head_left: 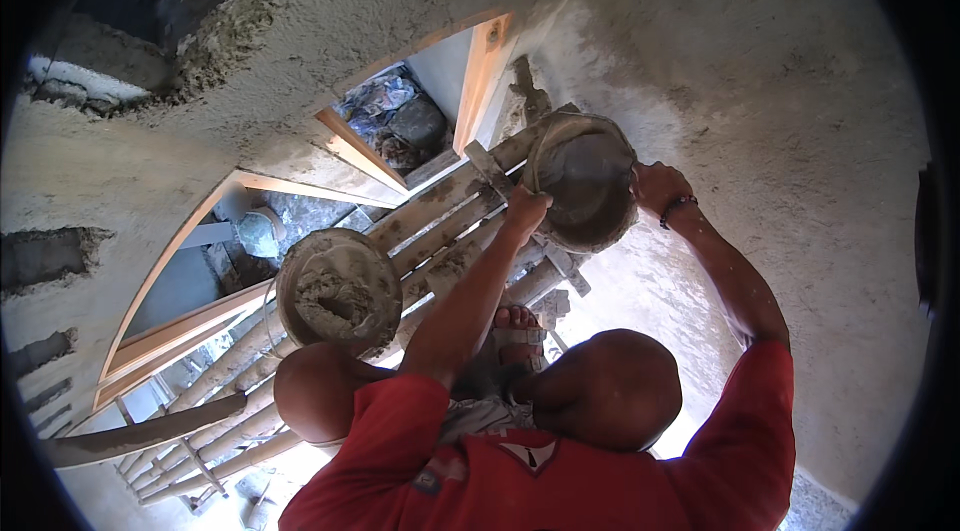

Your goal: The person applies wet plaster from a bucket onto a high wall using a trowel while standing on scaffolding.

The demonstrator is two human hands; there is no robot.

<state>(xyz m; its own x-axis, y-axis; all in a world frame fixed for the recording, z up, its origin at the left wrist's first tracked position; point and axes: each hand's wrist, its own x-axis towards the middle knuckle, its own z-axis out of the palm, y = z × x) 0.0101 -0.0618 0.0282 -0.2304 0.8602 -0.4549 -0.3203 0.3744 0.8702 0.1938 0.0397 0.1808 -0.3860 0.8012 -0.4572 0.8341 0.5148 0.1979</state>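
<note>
Both my hands are on a round, mortar-crusted bucket [600, 233] at the upper middle right. My left hand [528, 207] has its fingers closed on the near left part of the rim. On the opposite side, my right hand [661, 189], with a dark bracelet at the wrist, closes on the right edge. Smooth grey, wet-looking material shows inside; whether it is water or thin mortar I cannot tell. A second bucket [289, 297], to the left of my left forearm, holds thick grey mortar with a hollow in it. A thin wire handle hangs at its side.
Below me is a scaffold platform of wooden poles [430, 211] with gaps between them. My sandalled foot [518, 336] rests there. A plastered wall [790, 131] rises on the right. Wood-framed openings [485, 71] lie left, and a long curved board [150, 431] juts in lower left.
</note>
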